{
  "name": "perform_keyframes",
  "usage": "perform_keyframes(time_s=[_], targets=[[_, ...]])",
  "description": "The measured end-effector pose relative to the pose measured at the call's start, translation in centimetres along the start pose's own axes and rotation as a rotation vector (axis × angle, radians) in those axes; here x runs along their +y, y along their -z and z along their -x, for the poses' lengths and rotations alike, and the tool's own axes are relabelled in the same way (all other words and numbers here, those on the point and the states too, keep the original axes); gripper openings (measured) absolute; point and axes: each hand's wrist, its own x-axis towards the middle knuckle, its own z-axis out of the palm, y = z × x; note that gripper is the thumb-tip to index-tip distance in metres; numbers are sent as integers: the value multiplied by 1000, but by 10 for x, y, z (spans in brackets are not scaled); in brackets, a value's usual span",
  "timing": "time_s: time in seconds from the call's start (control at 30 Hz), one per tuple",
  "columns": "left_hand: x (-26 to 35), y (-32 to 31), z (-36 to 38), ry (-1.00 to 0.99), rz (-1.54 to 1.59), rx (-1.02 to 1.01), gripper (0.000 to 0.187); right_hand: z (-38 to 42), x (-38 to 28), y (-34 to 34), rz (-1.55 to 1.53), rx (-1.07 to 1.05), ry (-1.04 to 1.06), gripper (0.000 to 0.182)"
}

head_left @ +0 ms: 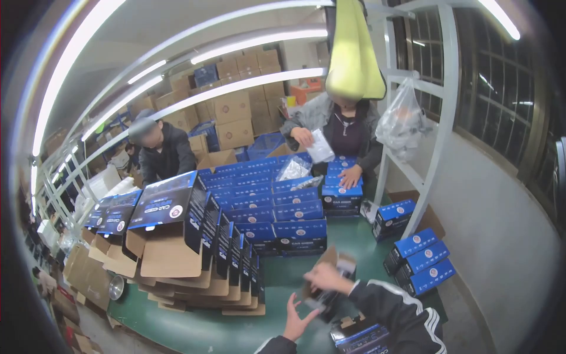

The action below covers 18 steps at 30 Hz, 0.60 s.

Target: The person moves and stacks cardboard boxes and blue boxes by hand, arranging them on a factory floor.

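Note:
A dark cardboard box [337, 307] with raised brown flaps stands on the green table in front of me, blurred by motion. My left hand [299, 318] is at its left side, thumb and fingers spread apart in a curve, with nothing between them. Over the top of the box is my right hand [329, 277], its fingers bent near the flaps and smeared. Close to my right forearm sits another blue and black box [361, 339] with its top flap up.
Opened blue boxes [165, 206] are stacked at left, beside a metal bowl [117, 288]. Rows of boxes [277, 212] fill the table's middle. Across it, one person [348, 130] holds a white packet [320, 146]; another person [162, 147] stands left. Boxes [421, 259] lie at right near a post.

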Motion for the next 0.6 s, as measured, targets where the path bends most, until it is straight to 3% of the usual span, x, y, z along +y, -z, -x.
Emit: perform_keyframes(time_s=[0.1, 0.2, 0.3, 0.4, 0.5, 0.6], targets=[[-12, 20, 8, -112, 51, 370, 64, 17, -46, -19, -229, -406, 249, 34], [-35, 73, 18, -102, -303, 415, 46, 1, -83, 3, -184, -324, 536, 30], [-13, 94, 42, 15, -378, 345, 45, -64, -90, 33, 3, 52, 585, 29], [-12, 94, 55, 28, -354, 377, 43, -166, -59, 57, 395, 528, 623, 27], [-1, 77, 61, 55, -325, 546, 31, -230, -24, 83, 769, 659, 331, 29], [-31, 80, 51, 43, -3, 518, 34, -254, -26, 103, 967, 567, 54, 32]])
